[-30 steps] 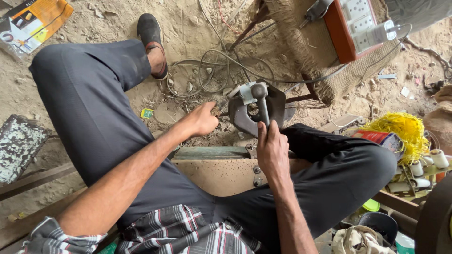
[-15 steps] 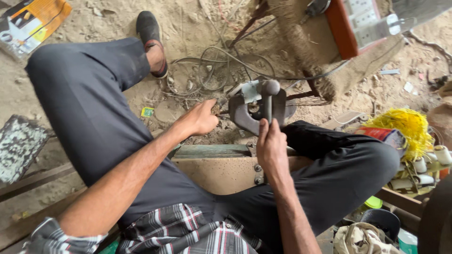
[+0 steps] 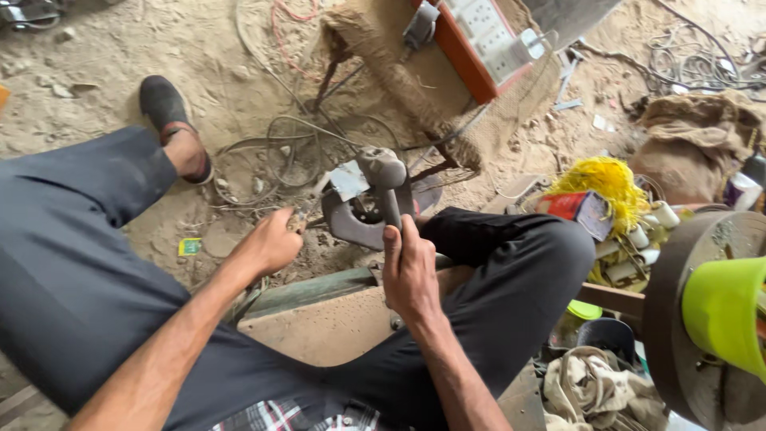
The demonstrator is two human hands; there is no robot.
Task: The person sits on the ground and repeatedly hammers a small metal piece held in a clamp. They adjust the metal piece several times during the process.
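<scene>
Wires [image 3: 295, 152] behind hammer [image 3: 385, 179], right hand [image 3: 411, 275]

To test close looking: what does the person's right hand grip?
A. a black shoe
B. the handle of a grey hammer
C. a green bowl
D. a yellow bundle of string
B: the right hand is closed around the hammer handle, head raised above the dark metal part.

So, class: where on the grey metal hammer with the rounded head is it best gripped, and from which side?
Grip the grey metal hammer low on its straight slim handle, where the right hand wraps it, coming from the near side, below. The heavy rounded head sits at the far end, above the dark curved metal part, so that end should stay free.
</scene>
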